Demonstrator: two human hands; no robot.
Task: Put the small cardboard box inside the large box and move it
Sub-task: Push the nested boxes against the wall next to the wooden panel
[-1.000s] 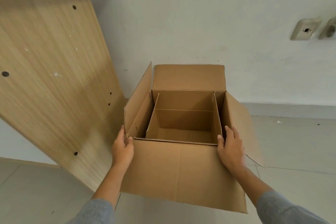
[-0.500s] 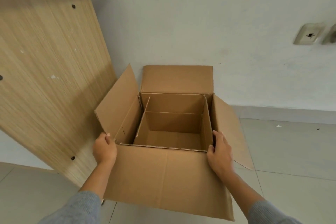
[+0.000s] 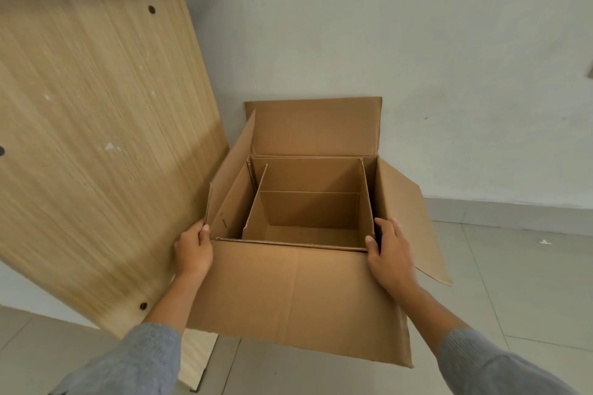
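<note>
The large cardboard box (image 3: 298, 295) stands open on the tiled floor against the wall, its flaps spread outward. The small cardboard box (image 3: 308, 208) sits inside it, open at the top, closer to the right wall. My left hand (image 3: 192, 250) grips the large box's near left corner, fingers on the left flap's edge. My right hand (image 3: 390, 250) holds the near right corner, thumb on the front rim and fingers over the right flap.
A tall wooden panel (image 3: 96, 125) with dark screw holes leans at the left, its foot almost touching the box. The white wall (image 3: 417, 42) is right behind the box. Pale floor tiles (image 3: 513, 282) stretch out to the right.
The box's left flap has swung up from spread outward to nearly upright, and my left hand has shifted in toward the corner. The view has turned slightly, so the box sits nearer the panel.
</note>
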